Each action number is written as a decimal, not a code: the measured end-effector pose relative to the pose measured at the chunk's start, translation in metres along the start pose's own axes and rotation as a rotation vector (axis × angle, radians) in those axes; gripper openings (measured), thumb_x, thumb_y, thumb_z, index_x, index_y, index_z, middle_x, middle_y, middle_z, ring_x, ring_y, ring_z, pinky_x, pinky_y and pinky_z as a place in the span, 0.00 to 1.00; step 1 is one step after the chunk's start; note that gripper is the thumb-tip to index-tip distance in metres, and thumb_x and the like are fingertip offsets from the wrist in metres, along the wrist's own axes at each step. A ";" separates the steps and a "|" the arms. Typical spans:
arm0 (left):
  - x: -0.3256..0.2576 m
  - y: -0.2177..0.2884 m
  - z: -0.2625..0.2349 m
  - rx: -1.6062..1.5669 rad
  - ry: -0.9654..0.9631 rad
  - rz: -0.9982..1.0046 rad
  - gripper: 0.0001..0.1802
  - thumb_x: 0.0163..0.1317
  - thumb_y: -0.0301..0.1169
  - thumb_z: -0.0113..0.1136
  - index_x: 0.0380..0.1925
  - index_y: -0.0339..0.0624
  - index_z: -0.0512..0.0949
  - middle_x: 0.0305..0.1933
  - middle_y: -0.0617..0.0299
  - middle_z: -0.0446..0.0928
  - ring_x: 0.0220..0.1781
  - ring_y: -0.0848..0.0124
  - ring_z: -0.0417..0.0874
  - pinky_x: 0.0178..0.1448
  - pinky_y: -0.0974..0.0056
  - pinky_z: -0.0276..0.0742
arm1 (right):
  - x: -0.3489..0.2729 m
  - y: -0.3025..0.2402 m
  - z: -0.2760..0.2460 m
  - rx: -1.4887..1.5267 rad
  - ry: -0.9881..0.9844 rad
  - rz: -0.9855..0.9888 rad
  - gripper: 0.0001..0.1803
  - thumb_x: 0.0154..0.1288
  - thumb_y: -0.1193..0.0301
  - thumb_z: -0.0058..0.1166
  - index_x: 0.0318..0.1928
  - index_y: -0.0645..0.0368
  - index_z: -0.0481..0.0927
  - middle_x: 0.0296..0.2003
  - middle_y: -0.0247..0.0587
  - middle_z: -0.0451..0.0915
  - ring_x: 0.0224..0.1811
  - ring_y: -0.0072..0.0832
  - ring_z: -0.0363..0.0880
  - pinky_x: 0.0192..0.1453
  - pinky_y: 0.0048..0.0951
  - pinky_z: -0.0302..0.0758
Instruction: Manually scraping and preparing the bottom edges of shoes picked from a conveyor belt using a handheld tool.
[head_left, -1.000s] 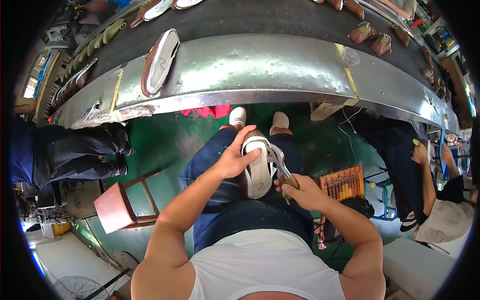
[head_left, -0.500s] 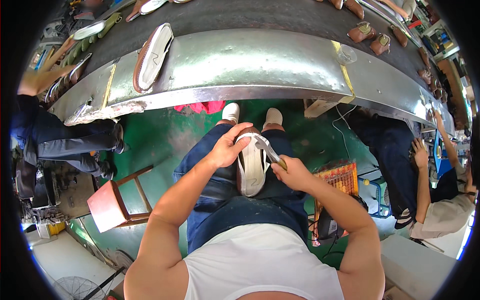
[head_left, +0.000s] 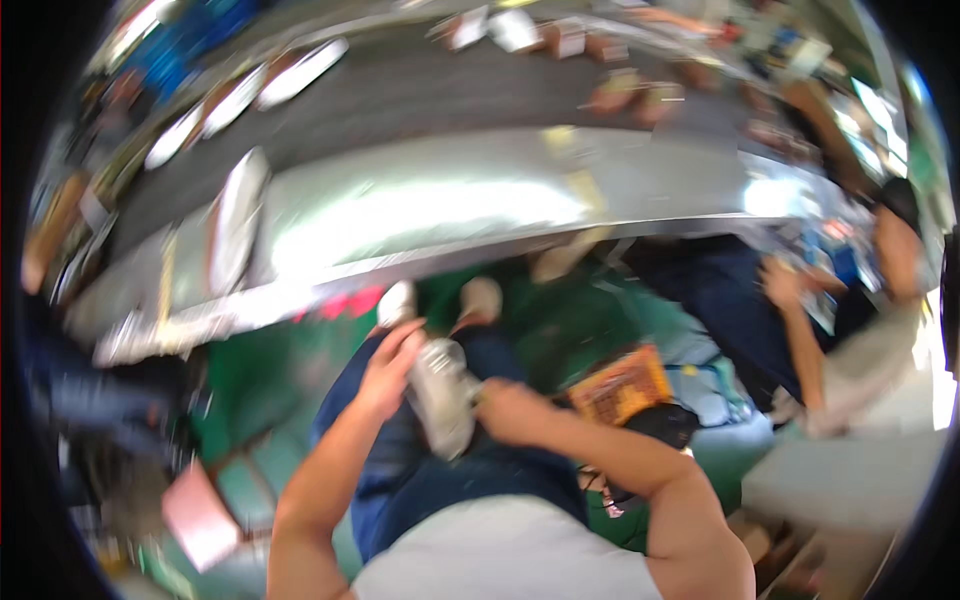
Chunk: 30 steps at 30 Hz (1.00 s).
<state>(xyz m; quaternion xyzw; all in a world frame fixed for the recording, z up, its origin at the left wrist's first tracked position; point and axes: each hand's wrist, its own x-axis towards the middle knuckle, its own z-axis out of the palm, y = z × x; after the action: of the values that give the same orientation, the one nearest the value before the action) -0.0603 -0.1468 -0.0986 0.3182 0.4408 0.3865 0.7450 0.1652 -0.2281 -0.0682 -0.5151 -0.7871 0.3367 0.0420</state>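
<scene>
1. White top (head_left: 510,550), the wearer's, bottom middle of the frame; dark blue trousers (head_left: 430,512) just above it, forming the lap.
2. Right hand (head_left: 512,412), just right of the lower middle. Fingers curled in, apparently around a hand tool (head_left: 472,390); its shape is lost to blur.
3. Shoe (head_left: 443,408), one, just left of centre, over the lap between both hands, pale face upward, long axis running up the frame. Handling, as judged from here: light enough for one hand; firm along the pale face, more yielding at the sides; fairly smooth, so liable to twist under a sideways pull; not fragile, though easily marked. Best hold: across the upper end, thumb on the pale face, fingers wrapped beneath.
4. Left hand (head_left: 386,372), at the shoe's upper left edge. Fingers extended, close together; whether the thumb pinches cannot be told.
5. Stool (head_left: 200,515), pink seat, lower left. Orange mat (head_left: 625,385), right of centre.
6. Co-worker's arm (head_left: 800,345), bare, right side of the frame.
7. Metal bench (head_left: 430,210), across the upper middle; single pale-faced shoe (head_left: 237,225) upon it, left.
8. Dark belt (head_left: 400,110), beyond: pale-faced shoes (head_left: 300,75) upper left, brown shoes (head_left: 615,92) upper right, all smeared.
</scene>
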 end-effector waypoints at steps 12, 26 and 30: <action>0.005 -0.027 -0.002 0.053 0.035 0.234 0.17 0.68 0.31 0.60 0.54 0.39 0.73 0.46 0.62 0.80 0.46 0.71 0.80 0.53 0.64 0.77 | -0.008 0.015 -0.002 0.343 -0.023 0.036 0.15 0.69 0.64 0.51 0.44 0.66 0.76 0.41 0.61 0.81 0.46 0.58 0.80 0.53 0.50 0.75; -0.064 0.051 0.047 0.499 -0.042 0.801 0.44 0.64 0.36 0.67 0.71 0.30 0.53 0.69 0.45 0.66 0.69 0.57 0.68 0.72 0.54 0.63 | -0.034 0.008 -0.077 0.646 0.219 -0.313 0.15 0.73 0.62 0.51 0.49 0.61 0.73 0.35 0.44 0.81 0.36 0.32 0.79 0.41 0.33 0.73; -0.071 0.068 0.054 0.625 -0.153 0.989 0.50 0.61 0.33 0.70 0.73 0.30 0.48 0.70 0.42 0.63 0.71 0.53 0.66 0.73 0.53 0.62 | -0.020 0.001 -0.093 0.618 0.340 -0.261 0.17 0.74 0.63 0.51 0.53 0.62 0.70 0.39 0.38 0.77 0.40 0.27 0.76 0.47 0.30 0.73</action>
<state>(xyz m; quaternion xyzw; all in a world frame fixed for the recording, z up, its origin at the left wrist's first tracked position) -0.0535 -0.1808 0.0083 0.7175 0.2783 0.5155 0.3769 0.2131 -0.1992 0.0083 -0.4219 -0.6892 0.4599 0.3680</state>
